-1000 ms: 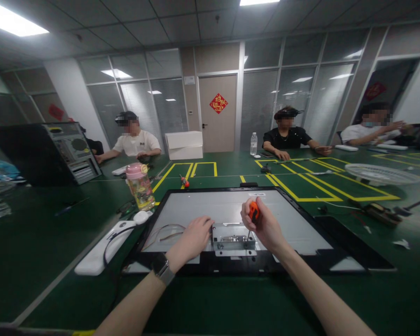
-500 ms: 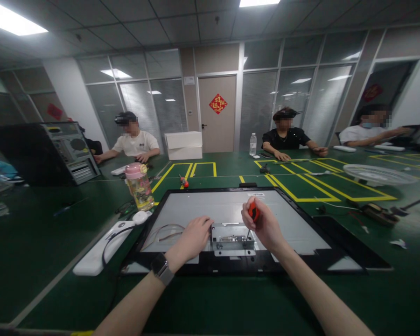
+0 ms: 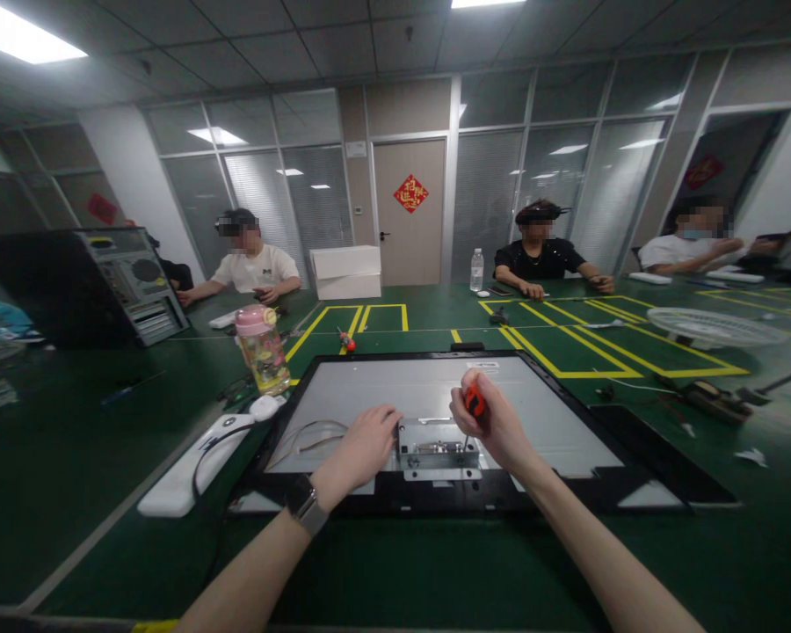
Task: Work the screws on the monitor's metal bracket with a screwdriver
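A flat display panel [image 3: 343, 378] with a black frame lies back-up on the green table in front of me. On its near middle sits a metal bracket [image 3: 428, 432] with a hinge-like mechanism. My left hand [image 3: 366, 440] is closed against the bracket's left side, its fingertips at the back left corner; its thumb is partly hidden. In my right hand [image 3: 494, 418] is a screwdriver [image 3: 475, 400] with a red and black handle, held tilted. Its shaft points down to the bracket's right end; the tip is too small to make out.
A white power bank-like case [image 3: 194, 470] with a black cable and a pink-lidded bottle [image 3: 264, 347] stand to the left. Farther left is a computer case [image 3: 119, 286]. A black slab [image 3: 659, 453] and a tool [image 3: 712, 400] lie right. Several people sit across the table.
My right hand and the screwdriver have shifted slightly left, and the handle has turned a little. My left hand, the bracket and the panel stay in place.
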`<act>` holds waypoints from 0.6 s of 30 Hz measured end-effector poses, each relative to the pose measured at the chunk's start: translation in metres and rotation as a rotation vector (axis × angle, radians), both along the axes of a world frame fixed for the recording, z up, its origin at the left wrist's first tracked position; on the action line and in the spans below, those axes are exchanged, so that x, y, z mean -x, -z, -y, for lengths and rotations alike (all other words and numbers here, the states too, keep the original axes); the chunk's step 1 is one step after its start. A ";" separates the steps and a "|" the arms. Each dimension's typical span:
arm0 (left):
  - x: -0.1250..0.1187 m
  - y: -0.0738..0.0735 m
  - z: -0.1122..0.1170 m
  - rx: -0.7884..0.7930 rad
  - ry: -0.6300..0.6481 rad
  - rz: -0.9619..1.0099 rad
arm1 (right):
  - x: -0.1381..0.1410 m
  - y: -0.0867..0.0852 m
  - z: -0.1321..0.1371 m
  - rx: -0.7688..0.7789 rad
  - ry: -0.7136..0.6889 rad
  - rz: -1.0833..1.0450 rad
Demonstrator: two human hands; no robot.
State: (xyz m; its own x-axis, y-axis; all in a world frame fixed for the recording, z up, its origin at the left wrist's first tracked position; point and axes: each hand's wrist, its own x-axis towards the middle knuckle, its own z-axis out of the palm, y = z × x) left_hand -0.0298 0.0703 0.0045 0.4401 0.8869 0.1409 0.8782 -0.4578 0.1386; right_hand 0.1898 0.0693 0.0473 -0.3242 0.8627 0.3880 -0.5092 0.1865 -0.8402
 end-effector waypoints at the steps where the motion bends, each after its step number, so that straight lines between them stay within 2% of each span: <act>1: 0.000 0.000 0.000 -0.002 0.000 -0.001 | 0.000 0.000 -0.001 0.003 -0.011 0.002; 10: 0.000 0.002 -0.002 -0.006 -0.004 -0.015 | -0.002 -0.001 -0.001 0.019 -0.077 -0.029; 18: 0.000 0.000 0.000 -0.006 -0.003 -0.021 | -0.001 0.001 -0.002 0.031 -0.053 -0.032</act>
